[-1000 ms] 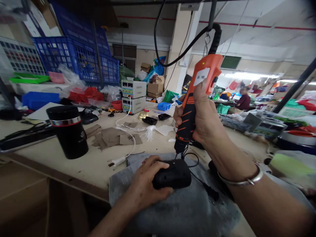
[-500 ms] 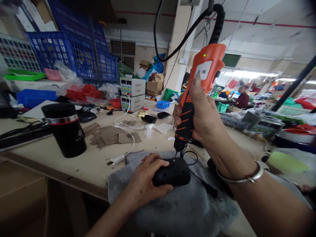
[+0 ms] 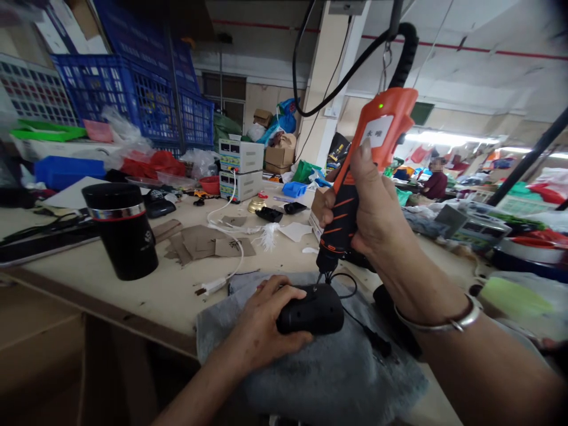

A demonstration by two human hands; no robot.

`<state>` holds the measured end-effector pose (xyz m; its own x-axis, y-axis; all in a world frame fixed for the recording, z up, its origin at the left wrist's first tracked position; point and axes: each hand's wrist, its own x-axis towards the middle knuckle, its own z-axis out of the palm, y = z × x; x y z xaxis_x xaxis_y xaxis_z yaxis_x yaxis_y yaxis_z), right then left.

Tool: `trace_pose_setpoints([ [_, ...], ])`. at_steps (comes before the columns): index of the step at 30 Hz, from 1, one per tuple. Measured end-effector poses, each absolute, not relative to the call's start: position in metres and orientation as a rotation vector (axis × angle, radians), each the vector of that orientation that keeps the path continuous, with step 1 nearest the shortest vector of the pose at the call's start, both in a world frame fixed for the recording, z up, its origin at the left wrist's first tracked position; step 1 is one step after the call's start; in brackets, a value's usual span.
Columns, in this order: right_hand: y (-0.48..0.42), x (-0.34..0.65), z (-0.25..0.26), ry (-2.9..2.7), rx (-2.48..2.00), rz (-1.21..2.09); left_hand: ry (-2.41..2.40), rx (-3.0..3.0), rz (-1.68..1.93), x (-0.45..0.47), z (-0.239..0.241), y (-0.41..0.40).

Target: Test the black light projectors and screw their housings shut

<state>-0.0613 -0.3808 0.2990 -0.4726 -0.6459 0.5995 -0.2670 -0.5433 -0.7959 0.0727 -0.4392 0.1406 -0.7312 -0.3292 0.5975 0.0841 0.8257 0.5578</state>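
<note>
My right hand (image 3: 373, 213) is wrapped round an orange and black electric screwdriver (image 3: 359, 171) that hangs from a cable overhead. Its green light is on. The tool's tip rests on the top edge of a small black plastic device (image 3: 313, 309). My left hand (image 3: 261, 322) grips that device from the left and holds it down on a grey cloth pad (image 3: 337, 373) at the table's near edge. A thin black wire (image 3: 355, 319) runs from the device to the right.
A black mug (image 3: 120, 229) with a silver band stands at the left on the beige table (image 3: 173, 290). Cardboard scraps (image 3: 199, 244), a white plug lead (image 3: 213, 287) and two small test units (image 3: 239, 168) lie behind. Blue crates (image 3: 133, 100) are stacked at the back left. Another person (image 3: 437, 180) sits far right.
The screwdriver and my right hand have shifted slightly right and up in the picture; the tip stays on the black device. My left hand keeps its grip.
</note>
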Motion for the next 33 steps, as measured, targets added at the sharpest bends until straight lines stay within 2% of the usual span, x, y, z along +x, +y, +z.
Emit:
trace_pose_setpoints([
  [13,-0.371,-0.059,0.309,1.389,-1.286,-2.2,-2.269,0.173,-0.741,0.074,0.137,-0.439],
  [33,-0.379,-0.062,0.301,1.436,-1.313,-2.173,-2.258,0.179,-0.762,0.073,0.139,-0.439],
])
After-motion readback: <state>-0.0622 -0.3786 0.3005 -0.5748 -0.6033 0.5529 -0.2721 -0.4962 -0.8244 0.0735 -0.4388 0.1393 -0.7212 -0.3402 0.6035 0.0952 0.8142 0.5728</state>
